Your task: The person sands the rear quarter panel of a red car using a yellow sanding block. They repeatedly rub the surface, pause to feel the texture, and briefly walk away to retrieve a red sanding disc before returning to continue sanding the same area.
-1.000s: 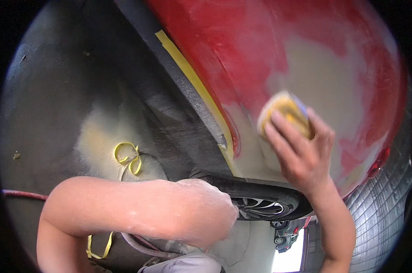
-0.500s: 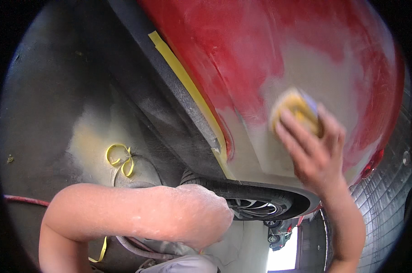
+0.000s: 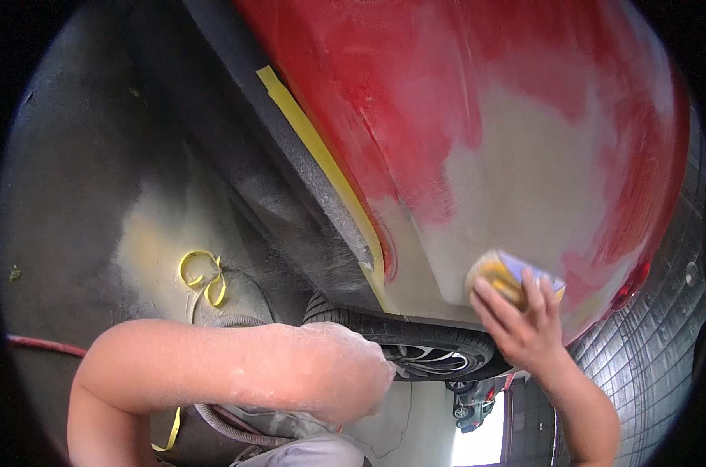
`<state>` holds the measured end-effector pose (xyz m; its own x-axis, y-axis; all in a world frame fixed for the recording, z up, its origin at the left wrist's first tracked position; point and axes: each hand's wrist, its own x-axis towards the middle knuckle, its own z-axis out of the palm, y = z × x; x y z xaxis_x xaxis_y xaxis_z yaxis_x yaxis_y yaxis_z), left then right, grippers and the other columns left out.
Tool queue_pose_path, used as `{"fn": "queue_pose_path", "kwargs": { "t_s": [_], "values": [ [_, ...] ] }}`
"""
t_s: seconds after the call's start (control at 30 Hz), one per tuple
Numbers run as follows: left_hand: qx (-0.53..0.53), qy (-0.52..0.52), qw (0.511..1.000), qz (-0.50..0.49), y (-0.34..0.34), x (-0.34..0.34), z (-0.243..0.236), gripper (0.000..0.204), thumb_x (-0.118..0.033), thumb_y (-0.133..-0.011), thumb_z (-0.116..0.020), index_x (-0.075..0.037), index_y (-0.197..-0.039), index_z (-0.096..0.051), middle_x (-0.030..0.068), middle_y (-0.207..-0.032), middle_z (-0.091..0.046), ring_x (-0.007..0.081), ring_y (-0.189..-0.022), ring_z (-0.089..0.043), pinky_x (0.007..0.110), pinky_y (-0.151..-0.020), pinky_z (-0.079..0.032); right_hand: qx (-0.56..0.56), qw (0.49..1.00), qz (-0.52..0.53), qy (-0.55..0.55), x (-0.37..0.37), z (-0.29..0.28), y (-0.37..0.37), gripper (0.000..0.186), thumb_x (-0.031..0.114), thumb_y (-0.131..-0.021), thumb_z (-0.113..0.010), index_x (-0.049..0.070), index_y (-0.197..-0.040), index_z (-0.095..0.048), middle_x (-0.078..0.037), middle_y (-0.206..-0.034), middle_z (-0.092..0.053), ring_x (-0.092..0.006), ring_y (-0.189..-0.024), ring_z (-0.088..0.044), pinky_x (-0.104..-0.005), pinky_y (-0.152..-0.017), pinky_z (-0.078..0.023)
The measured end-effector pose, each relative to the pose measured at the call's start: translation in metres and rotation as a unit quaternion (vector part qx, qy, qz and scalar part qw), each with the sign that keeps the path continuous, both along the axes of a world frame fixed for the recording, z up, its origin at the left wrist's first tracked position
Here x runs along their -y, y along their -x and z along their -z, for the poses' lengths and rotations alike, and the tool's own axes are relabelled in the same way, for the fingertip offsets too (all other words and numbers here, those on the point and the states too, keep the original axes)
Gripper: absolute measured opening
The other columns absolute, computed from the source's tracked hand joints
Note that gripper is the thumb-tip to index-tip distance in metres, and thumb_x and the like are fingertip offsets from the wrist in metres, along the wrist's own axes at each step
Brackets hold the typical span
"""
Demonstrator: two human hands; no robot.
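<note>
Sanding block [image 3: 511,272], yellow w/ a pale lavender side, is in our right hand [image 3: 524,319], at the low rear end of the red quarter panel [image 3: 415,117], just above the wheel arch. It lies up & slightly left of our palm, right at the fingertips; long axis approx. crosswise to the fingers, upper L to lower R. It looks set against the beige filler patch [image 3: 536,171], tho we can't see the contact face. R hand is clearly nearer; L is well apart, over by the tire [image 3: 337,311].

R-hand pose: forearm enters lower R, slants up-left, wrist approx. straight, back of hand toward us. Fingers spread a bit, curled over the block's near edge, gripping it.

L arm's bent across the lower L; left hand [image 3: 345,366] is dusty, back up, above our gray pant leg [image 3: 314,453]. Its fingers are hidden, so can't tell if they're curled or straight.
</note>
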<state>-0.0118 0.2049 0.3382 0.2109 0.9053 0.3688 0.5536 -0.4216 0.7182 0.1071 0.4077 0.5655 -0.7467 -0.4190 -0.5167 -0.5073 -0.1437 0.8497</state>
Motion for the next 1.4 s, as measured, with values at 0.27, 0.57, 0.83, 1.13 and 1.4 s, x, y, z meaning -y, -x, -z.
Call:
{"fn": "queue_pose_path", "kwargs": {
  "t_s": [0.27,0.57,0.83,1.13,1.4],
  "values": [
    [-0.021,0.042,0.999,-0.016,0.004,0.013,-0.001,0.042,-0.035,-0.098,-0.06,0.006,-0.108,-0.062,0.0259,-0.082,-0.07,0.045,-0.085,-0.07,0.053,-0.072,-0.055,-0.086,0.985,-0.048,0.144,0.079,0.02,0.093,0.037,0.021,-0.085,-0.066,0.023,-0.121,-0.074,0.008,-0.137,-0.065,-0.0345,-0.132,-0.046,-0.045,-0.103,-0.038],
    [-0.021,0.018,0.998,-0.06,0.006,0.02,-0.007,0.044,-0.036,-0.099,-0.059,0.007,-0.109,-0.06,0.0259,-0.081,-0.069,0.0455,-0.086,-0.07,0.053,-0.073,-0.055,-0.056,0.991,-0.011,0.125,0.006,0.034,0.013,0.038,0.022,-0.088,-0.06,0.025,-0.123,-0.074,0.01,-0.14,-0.062,-0.0362,-0.131,-0.046,-0.048,-0.105,-0.037],
    [-0.021,0.041,0.998,-0.045,-0.005,0.018,0.0,0.045,-0.036,-0.099,-0.059,0.007,-0.113,-0.06,0.0271,-0.085,-0.07,0.0455,-0.088,-0.069,0.053,-0.075,-0.055,-0.05,0.992,0.032,0.112,-0.011,0.036,-0.014,0.04,0.022,-0.089,-0.058,0.025,-0.127,-0.072,0.011,-0.144,-0.059,-0.0378,-0.133,-0.044,-0.0524,-0.109,-0.036],
    [-0.051,0.109,0.992,-0.034,-0.005,0.0,-0.011,0.045,-0.038,-0.099,-0.059,0.004,-0.116,-0.06,0.027,-0.089,-0.07,0.046,-0.09,-0.068,0.053,-0.078,-0.055,-0.121,0.965,0.02,0.231,-0.001,0.055,-0.002,0.035,0.019,-0.087,-0.064,0.021,-0.12,-0.074,0.006,-0.136,-0.064,-0.0367,-0.127,-0.046,-0.0487,-0.1,-0.041],
    [-0.054,0.11,0.99,-0.062,-0.012,-0.001,-0.001,0.045,-0.042,-0.1,-0.058,0.001,-0.113,-0.059,0.0266,-0.093,-0.069,0.0466,-0.092,-0.067,0.053,-0.08,-0.054,-0.433,0.817,0.027,0.38,-0.073,0.076,-0.086,0.06,0.012,-0.079,-0.081,0.011,-0.136,-0.064,-0.01,-0.15,-0.053,-0.0366,-0.126,-0.044,-0.046,-0.103,-0.037]
  ]
}}
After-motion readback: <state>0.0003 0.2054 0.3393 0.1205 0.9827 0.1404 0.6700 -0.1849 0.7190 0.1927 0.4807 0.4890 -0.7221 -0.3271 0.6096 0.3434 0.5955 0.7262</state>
